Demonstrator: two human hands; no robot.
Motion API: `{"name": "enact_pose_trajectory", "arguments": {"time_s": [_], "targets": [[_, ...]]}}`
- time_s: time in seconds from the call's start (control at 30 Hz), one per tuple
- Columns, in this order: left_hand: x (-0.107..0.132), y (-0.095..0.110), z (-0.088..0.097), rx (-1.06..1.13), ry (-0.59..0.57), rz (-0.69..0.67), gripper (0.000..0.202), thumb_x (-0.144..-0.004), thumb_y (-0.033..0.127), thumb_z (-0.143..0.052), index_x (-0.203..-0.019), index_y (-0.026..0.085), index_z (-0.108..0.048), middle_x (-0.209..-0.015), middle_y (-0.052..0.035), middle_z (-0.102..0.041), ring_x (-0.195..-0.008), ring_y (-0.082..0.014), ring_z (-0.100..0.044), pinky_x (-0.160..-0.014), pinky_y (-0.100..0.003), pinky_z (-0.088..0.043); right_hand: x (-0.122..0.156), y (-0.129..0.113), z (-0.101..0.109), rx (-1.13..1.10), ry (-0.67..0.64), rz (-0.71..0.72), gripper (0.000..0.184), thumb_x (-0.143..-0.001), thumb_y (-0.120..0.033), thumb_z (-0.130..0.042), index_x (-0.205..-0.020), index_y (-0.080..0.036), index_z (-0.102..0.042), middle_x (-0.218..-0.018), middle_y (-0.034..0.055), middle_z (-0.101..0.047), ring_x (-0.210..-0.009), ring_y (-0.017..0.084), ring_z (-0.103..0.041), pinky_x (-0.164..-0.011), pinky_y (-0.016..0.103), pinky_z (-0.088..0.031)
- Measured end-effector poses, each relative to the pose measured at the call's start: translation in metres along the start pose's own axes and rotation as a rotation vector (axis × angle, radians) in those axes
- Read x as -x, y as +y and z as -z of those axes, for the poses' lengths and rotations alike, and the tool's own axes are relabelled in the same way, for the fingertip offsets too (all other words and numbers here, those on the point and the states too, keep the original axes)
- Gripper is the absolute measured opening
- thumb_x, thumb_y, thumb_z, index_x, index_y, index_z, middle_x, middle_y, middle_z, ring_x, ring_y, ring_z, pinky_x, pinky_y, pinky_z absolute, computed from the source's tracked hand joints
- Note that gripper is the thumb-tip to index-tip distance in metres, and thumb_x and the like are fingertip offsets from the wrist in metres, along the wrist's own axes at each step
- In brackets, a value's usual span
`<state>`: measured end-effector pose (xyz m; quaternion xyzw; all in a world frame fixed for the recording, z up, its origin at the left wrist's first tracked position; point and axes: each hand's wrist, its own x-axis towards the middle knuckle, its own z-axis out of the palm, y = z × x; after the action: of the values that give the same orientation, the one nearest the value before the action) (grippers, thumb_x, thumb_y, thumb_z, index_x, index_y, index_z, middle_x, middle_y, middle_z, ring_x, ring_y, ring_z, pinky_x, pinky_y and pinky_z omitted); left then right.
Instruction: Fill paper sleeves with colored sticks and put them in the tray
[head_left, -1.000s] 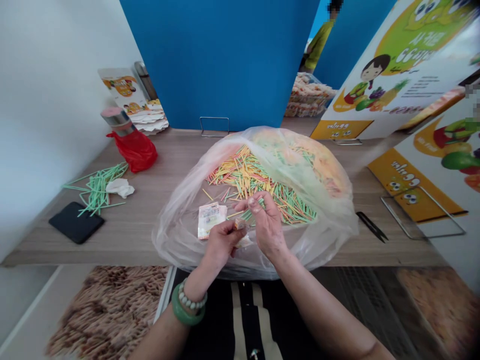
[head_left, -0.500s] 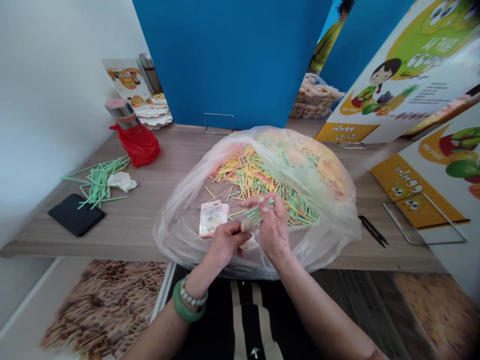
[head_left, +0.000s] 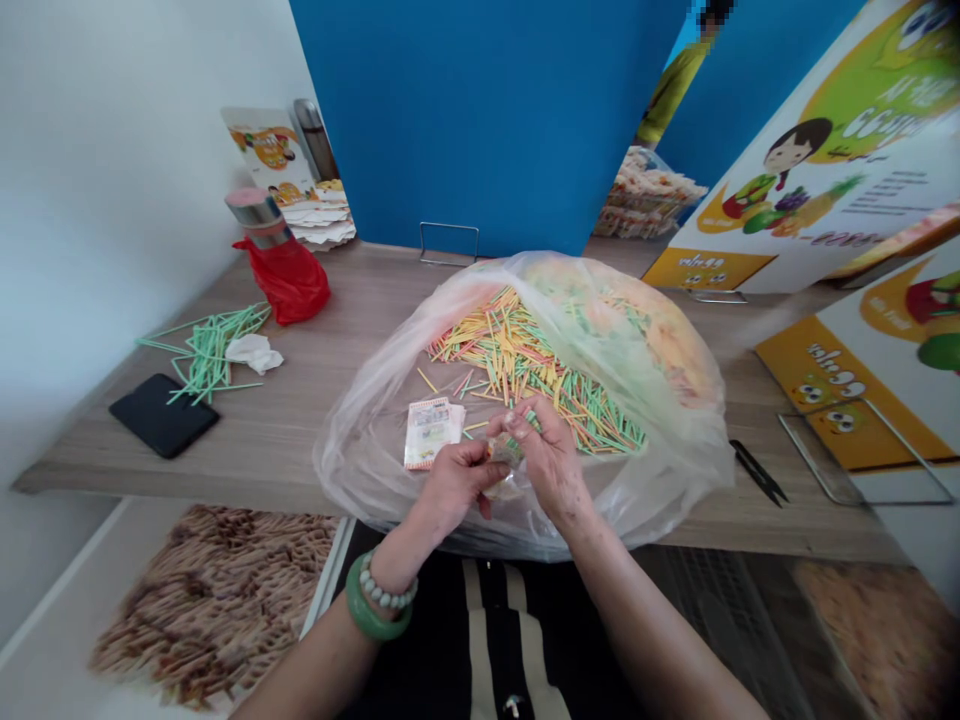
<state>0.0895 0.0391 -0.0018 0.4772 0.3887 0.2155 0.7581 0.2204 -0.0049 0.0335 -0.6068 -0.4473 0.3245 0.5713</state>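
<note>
Over the front of a big clear plastic bag [head_left: 352,440], my two hands meet. My left hand [head_left: 459,482] is closed, pinching a small clear plastic packet [head_left: 504,488] between thumb and fingers. Close against it, my right hand [head_left: 551,465] is closed on a few thin coloured sticks [head_left: 533,419], green among them; their ends reach the packet's mouth. Whether they are inside it I cannot tell. Behind my hands lies a heap of yellow, green and pink sticks [head_left: 510,345] in the bag. Small printed cards [head_left: 431,432] lie left of my hands.
On the left are a black phone [head_left: 161,415], long green straws [head_left: 206,360], a crumpled tissue [head_left: 255,354] and a flask in a red bag [head_left: 285,280]. Black snips [head_left: 757,472] and wire stands [head_left: 862,450] are at right. A blue partition [head_left: 480,120] rises behind; a person stands beyond.
My right hand has come down and nearer to my left, bringing the sticks to the packet. The whole view has shifted slightly.
</note>
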Motion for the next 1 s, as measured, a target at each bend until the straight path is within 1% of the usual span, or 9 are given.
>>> {"name": "enact_pose_trajectory", "arguments": {"time_s": [0.1,0.27,0.4,0.47,0.6,0.73,0.83,0.9,1.0], "targets": [[-0.001,0.001,-0.001,0.007,-0.030,-0.018,0.038,-0.061,0.048,-0.082,-0.065,0.014,-0.066,-0.056,0.0016,-0.055,-0.046,-0.0111,-0.050,-0.041,-0.024,-0.044,-0.001,0.006,0.000,-0.043,-0.132,-0.056,0.020,-0.095,-0.039,-0.051,-0.084,-0.023,-0.057,-0.101,0.0032,-0.073,-0.092,0.021,-0.065,-0.086,0.035,-0.047],[-0.007,-0.001,0.000,-0.044,-0.052,-0.190,0.033,-0.072,0.047,-0.077,-0.069,0.015,-0.072,-0.070,-0.0026,-0.063,-0.073,-0.0180,-0.059,-0.067,-0.028,-0.047,-0.004,0.011,0.004,-0.031,-0.262,-0.039,0.021,-0.095,-0.038,-0.051,-0.082,-0.023,-0.060,-0.112,0.0037,-0.071,-0.108,0.023,-0.064,-0.095,0.038,-0.047],[-0.012,-0.004,0.005,0.070,-0.083,-0.134,0.031,-0.079,0.045,-0.074,-0.091,0.017,-0.076,-0.088,-0.0038,-0.071,-0.083,-0.0183,-0.061,-0.077,-0.028,-0.046,-0.005,0.015,0.018,0.012,-0.239,0.016,0.024,-0.095,-0.039,-0.054,-0.109,-0.027,-0.068,-0.121,0.0049,-0.068,-0.115,0.024,-0.061,-0.101,0.041,-0.046],[-0.013,-0.004,0.005,0.146,-0.078,-0.098,0.031,-0.076,0.044,-0.077,-0.092,0.017,-0.076,-0.087,-0.0030,-0.071,-0.080,-0.0162,-0.061,-0.076,-0.026,-0.046,-0.006,0.018,0.022,0.021,-0.222,0.069,0.029,-0.094,-0.039,-0.056,-0.118,-0.030,-0.068,-0.124,0.0046,-0.068,-0.119,0.025,-0.060,-0.103,0.043,-0.046],[-0.012,-0.002,0.004,0.289,-0.019,-0.043,0.032,-0.068,0.043,-0.083,-0.077,0.015,-0.072,-0.070,-0.0001,-0.066,-0.064,-0.0124,-0.055,-0.062,-0.023,-0.043,-0.006,0.024,0.022,0.098,-0.294,0.197,0.023,-0.093,-0.034,-0.058,-0.109,-0.031,-0.074,-0.118,0.0032,-0.072,-0.118,0.026,-0.061,-0.107,0.047,-0.043],[-0.010,0.000,0.003,0.333,0.043,-0.070,0.033,-0.068,0.044,-0.082,-0.084,0.016,-0.073,-0.073,-0.0005,-0.068,-0.066,-0.0137,-0.058,-0.061,-0.023,-0.046,-0.004,0.029,0.016,0.135,-0.180,0.060,0.033,-0.087,-0.030,-0.062,-0.119,-0.028,-0.068,-0.119,0.0051,-0.070,-0.111,0.026,-0.063,-0.099,0.043,-0.048],[-0.008,0.002,0.003,0.288,0.114,-0.169,0.032,-0.072,0.044,-0.079,-0.089,0.017,-0.073,-0.080,-0.0005,-0.070,-0.071,-0.0143,-0.060,-0.069,-0.025,-0.048,-0.001,0.032,0.012,0.193,-0.146,0.020,0.012,-0.084,-0.028,-0.062,-0.091,-0.022,-0.070,-0.092,0.0035,-0.071,-0.089,0.023,-0.064,-0.085,0.037,-0.050],[-0.005,0.004,0.004,0.205,0.112,-0.238,0.028,-0.074,0.042,-0.078,-0.088,0.017,-0.074,-0.081,-0.0008,-0.071,-0.075,-0.0148,-0.060,-0.075,-0.027,-0.049,0.003,0.032,0.009,0.240,-0.152,0.061,0.018,-0.085,-0.029,-0.060,-0.070,-0.021,-0.065,-0.076,0.0018,-0.065,-0.080,0.021,-0.062,-0.079,0.035,-0.048],[0.003,0.010,0.009,0.035,0.062,-0.364,0.024,-0.080,0.036,-0.074,-0.094,0.017,-0.078,-0.093,-0.0044,-0.074,-0.089,-0.0188,-0.064,-0.090,-0.032,-0.048,0.007,0.033,0.006,0.263,-0.141,0.166,0.022,-0.090,-0.029,-0.057,-0.072,-0.021,-0.065,-0.076,0.0021,-0.064,-0.084,0.022,-0.062,-0.080,0.034,-0.047]]}}
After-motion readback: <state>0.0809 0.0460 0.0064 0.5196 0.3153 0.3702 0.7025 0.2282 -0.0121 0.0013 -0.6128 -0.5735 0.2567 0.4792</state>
